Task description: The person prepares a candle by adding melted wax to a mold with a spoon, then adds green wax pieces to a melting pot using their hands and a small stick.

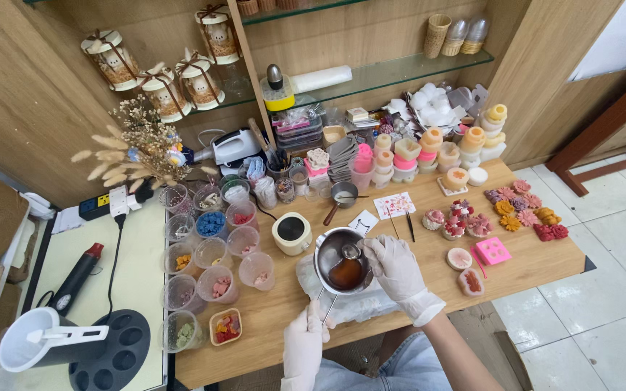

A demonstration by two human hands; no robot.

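A small steel pot (333, 255) with brown liquid in its bottom hangs over the near edge of the wooden table (414, 289). My left hand (304, 346), in a white glove, grips the pot's thin handle near the table edge. My right hand (398, 269), also gloved, rests against the pot's right rim and holds a small metal spoon (351, 252) that dips inside the pot. A crumpled clear plastic sheet (356, 303) lies under the pot.
A small round hot plate (292, 232) stands left of the pot. Several plastic cups (211, 253) with coloured bits fill the table's left. Flower-shaped wax pieces (519, 210) and a pink mould (492, 250) lie right. A heat gun (75, 279) rests on the side bench.
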